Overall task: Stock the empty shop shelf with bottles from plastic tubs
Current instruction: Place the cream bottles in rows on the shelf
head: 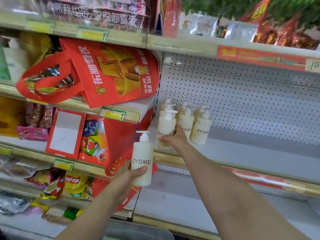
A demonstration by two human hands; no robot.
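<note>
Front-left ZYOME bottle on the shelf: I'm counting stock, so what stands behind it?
Behind the front-left bottle stands a second pump bottle; only its white pump top shows. Its body and label are covered by the front one.

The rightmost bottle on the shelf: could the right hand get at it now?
Probably, once it lets go: the right hand grips the front-left bottle, while the rightmost bottle stands close by with bare shelf in front.

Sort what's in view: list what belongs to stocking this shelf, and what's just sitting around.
Job: left hand holding a pump bottle; right hand gripping the front shelf bottle; other bottles beside it; white shelf.
Bystanders: red tote bag; crisp packets; red gift box.
</note>
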